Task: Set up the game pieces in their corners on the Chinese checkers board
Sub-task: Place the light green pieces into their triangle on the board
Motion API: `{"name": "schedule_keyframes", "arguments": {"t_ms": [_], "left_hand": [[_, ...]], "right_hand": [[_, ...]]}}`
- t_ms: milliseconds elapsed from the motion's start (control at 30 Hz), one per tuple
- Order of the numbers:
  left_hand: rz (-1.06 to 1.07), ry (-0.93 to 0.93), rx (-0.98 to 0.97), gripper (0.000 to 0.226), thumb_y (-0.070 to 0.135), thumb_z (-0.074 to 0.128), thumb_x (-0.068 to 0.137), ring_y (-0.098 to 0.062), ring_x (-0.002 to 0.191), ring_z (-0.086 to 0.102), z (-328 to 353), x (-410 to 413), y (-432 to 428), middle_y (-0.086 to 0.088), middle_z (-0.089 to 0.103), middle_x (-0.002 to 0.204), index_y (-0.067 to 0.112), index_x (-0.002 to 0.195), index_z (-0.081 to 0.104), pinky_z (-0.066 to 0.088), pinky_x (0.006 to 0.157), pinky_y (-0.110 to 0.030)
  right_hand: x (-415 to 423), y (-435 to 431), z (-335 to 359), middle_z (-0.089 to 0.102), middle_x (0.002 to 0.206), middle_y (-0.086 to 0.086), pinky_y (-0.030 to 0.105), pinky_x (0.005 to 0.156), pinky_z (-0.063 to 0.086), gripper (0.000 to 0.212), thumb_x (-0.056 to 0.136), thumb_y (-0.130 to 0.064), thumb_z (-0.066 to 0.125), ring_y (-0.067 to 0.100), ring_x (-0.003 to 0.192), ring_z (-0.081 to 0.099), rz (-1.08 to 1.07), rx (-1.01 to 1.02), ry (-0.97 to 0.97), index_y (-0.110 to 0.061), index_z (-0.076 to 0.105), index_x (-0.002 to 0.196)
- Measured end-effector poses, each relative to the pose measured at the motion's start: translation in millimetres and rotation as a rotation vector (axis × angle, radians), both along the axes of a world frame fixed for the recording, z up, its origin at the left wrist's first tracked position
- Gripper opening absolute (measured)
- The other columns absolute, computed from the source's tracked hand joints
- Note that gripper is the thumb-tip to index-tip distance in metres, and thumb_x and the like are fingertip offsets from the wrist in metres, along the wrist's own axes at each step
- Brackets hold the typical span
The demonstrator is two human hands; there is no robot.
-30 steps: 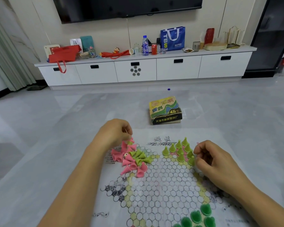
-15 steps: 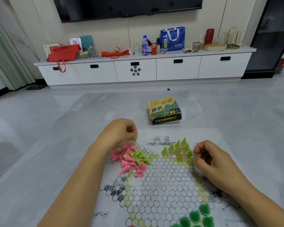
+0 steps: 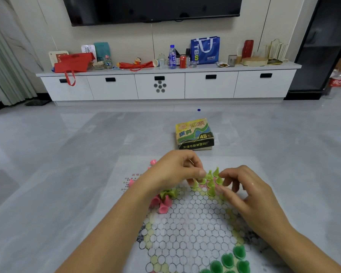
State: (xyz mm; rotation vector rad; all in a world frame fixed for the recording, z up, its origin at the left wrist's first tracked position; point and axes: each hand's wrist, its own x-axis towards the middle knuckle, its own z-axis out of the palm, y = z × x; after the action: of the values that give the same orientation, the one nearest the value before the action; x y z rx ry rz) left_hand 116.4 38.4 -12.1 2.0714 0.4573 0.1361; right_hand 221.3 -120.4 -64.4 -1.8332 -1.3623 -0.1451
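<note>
A paper Chinese checkers board [image 3: 193, 225] lies on the floor in front of me. Light green cones [image 3: 211, 184] stand in its far corner. My left hand [image 3: 175, 172] has come over to them and pinches a light green cone between thumb and fingers. My right hand [image 3: 246, 192] is beside the same group, its fingers loosely bent, the tips next to the cones and holding nothing. A mixed pile of pink and light green pieces [image 3: 163, 201] lies at the far left corner, partly hidden by my left wrist. Dark green pieces [image 3: 228, 261] sit at the near right corner.
The game's cardboard box [image 3: 194, 134] sits on the grey tiled floor beyond the board. A stray pink piece [image 3: 153, 161] lies at the sheet's far left edge. A long white cabinet [image 3: 165, 85] with bags and bottles lines the wall.
My left hand left the mixed pile and moved right to the light green cones in the far corner. My right hand's fingers uncurled toward the same cones.
</note>
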Motion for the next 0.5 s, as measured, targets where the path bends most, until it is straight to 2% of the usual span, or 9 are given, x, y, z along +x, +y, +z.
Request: {"name": "schedule_keyframes", "arguments": {"t_ms": [133, 200, 233, 333, 400, 500], "left_hand": [[-0.055, 0.017, -0.006, 0.011, 0.017, 0.065, 0.081, -0.008, 0.061, 0.061, -1, 4, -10, -0.003, 0.071, 0.077, 0.009, 0.088, 0.061, 0.050, 0.075, -0.035], [-0.075, 0.034, -0.004, 0.010, 0.016, 0.065, 0.082, -0.009, 0.061, 0.061, -2, 4, -11, -0.005, 0.072, 0.080, 0.009, 0.088, 0.061, 0.051, 0.076, -0.038], [-0.083, 0.041, -0.003, 0.009, 0.015, 0.065, 0.081, -0.009, 0.061, 0.061, -2, 4, -10, -0.005, 0.072, 0.080, 0.009, 0.088, 0.062, 0.051, 0.075, -0.038], [-0.022, 0.037, 0.048, 0.010, 0.014, 0.068, 0.079, -0.010, 0.065, 0.061, 3, 1, -1, -0.003, 0.069, 0.079, 0.010, 0.087, 0.062, 0.052, 0.077, -0.035], [0.101, 0.012, 0.152, 0.010, 0.015, 0.070, 0.077, -0.012, 0.071, 0.060, 3, -2, 11, 0.003, 0.064, 0.075, 0.013, 0.084, 0.063, 0.051, 0.077, -0.033], [0.171, 0.113, 0.449, 0.013, 0.023, 0.069, 0.078, -0.012, 0.078, 0.053, -5, -2, 21, 0.009, 0.054, 0.078, 0.018, 0.088, 0.064, 0.044, 0.080, -0.030]], "right_hand": [[-6, 7, 5, 0.057, 0.080, -0.021, 0.012, 0.068, 0.042, 0.015, 0.077, -0.043, 0.054, 0.000, 0.073, 0.054, 0.030, 0.084, 0.023, -0.036, 0.059, 0.089], [-6, 7, 7, 0.060, 0.076, -0.020, 0.007, 0.067, 0.041, 0.009, 0.076, -0.036, 0.062, -0.002, 0.074, 0.055, 0.005, 0.120, 0.035, -0.032, 0.062, 0.084], [-5, 7, 7, 0.062, 0.074, -0.017, 0.007, 0.067, 0.041, 0.011, 0.074, -0.031, 0.067, -0.001, 0.076, 0.057, -0.008, 0.134, 0.063, -0.033, 0.062, 0.084], [-3, 9, 5, 0.064, 0.085, -0.015, 0.014, 0.070, 0.044, 0.026, 0.071, -0.013, 0.075, 0.003, 0.080, 0.059, -0.050, 0.151, 0.114, -0.033, 0.060, 0.081], [-1, 14, 1, 0.064, 0.073, -0.016, 0.013, 0.070, 0.043, 0.027, 0.071, -0.008, 0.074, 0.003, 0.081, 0.058, -0.079, 0.135, 0.102, -0.031, 0.060, 0.080], [1, 21, -6, 0.057, 0.075, -0.025, 0.019, 0.072, 0.038, 0.017, 0.072, -0.014, 0.072, 0.002, 0.078, 0.053, -0.095, 0.097, -0.044, -0.027, 0.062, 0.079]]}}
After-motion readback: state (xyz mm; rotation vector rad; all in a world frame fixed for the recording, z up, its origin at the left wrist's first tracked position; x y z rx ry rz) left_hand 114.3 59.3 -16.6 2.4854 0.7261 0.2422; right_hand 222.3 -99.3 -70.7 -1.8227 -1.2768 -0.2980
